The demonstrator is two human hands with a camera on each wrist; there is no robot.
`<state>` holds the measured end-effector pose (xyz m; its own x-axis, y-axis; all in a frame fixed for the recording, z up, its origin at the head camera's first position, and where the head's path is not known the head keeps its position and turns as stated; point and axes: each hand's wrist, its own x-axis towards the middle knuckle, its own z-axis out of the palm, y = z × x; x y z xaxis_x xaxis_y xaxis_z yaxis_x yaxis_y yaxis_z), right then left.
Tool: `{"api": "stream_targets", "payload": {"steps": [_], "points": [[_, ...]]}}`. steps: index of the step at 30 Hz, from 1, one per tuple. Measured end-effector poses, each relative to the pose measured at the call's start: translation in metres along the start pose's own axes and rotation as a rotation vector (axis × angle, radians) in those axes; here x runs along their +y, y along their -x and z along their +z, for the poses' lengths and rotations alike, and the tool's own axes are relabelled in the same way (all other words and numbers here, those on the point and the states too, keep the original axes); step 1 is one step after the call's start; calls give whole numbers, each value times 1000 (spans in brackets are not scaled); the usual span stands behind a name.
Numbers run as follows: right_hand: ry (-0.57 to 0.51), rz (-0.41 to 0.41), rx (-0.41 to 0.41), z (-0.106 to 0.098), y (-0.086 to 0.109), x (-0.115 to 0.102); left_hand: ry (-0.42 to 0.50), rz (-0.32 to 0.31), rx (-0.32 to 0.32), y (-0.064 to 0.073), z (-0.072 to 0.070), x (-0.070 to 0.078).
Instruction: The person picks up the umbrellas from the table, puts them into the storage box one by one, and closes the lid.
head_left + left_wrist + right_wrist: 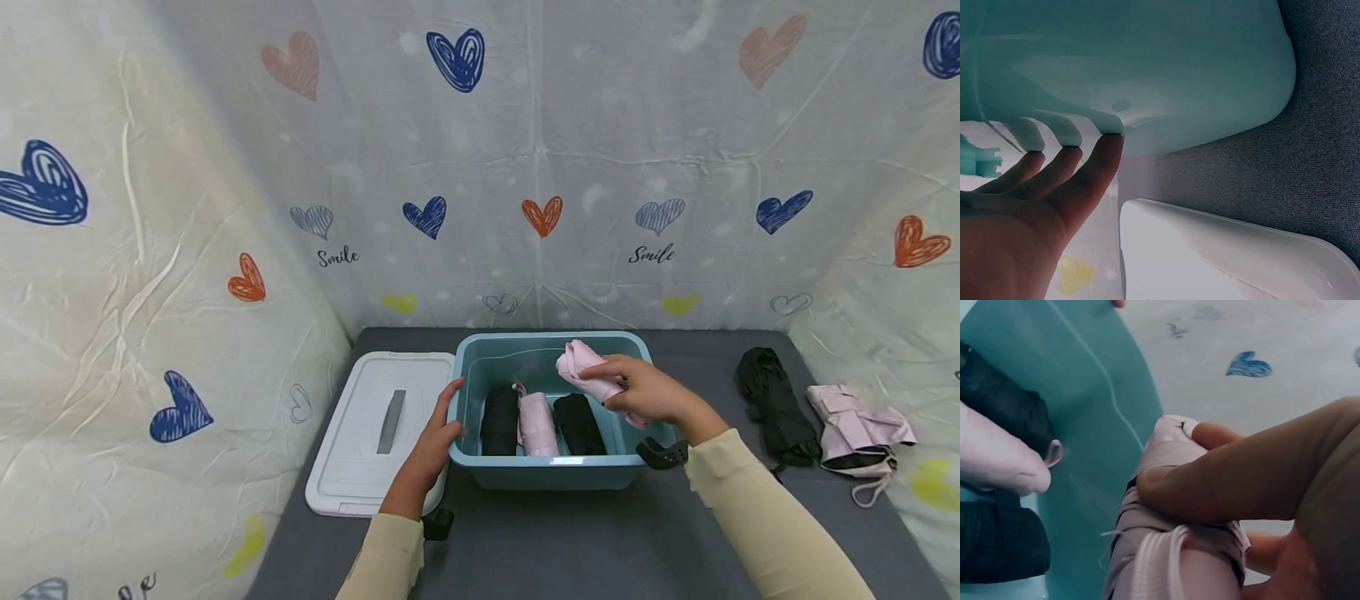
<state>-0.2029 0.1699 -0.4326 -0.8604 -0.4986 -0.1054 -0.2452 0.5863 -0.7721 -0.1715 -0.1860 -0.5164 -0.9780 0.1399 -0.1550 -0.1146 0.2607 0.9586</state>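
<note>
Pale sheets [480,125] printed with hearts stand behind and to both sides of a dark grey counter [525,542], where we see a blue-green box [555,475] at the middle. Our held pink roll [583,365], perhaps a folded umbrella, is at the right part of this box, directly in our right hand [648,390]. Its long axis slants, the far end toward the back left and the near end toward the front right, under our fingers. Beside it to the left, a black roll [580,427], a second pink roll [537,425] and another black roll [500,421] lie in a row, their long axes running roughly front to back. So our held roll lies askew to that row, and we judge that a turn would bring it into line; whether it touches the box we cannot tell.

Our right hand is closed round the roll, thumb on one side and fingers on the other. Our left hand [433,443], farther from that roll, has its fingers extended, their tips touching the box's left side. We have a white lid [352,450] just left of the box, and a black bundle [776,408] and a pink bundle [862,421] to the right.
</note>
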Motion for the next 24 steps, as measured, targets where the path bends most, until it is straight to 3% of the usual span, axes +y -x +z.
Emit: {"api": "stream_targets", "payload": {"steps": [16,24], "points": [[267,34,-44,14,-17,0,-11,13,-2,-1,0,0],[291,106,-96,16,-23,-1,0,6,2,0,0,-2]]}}
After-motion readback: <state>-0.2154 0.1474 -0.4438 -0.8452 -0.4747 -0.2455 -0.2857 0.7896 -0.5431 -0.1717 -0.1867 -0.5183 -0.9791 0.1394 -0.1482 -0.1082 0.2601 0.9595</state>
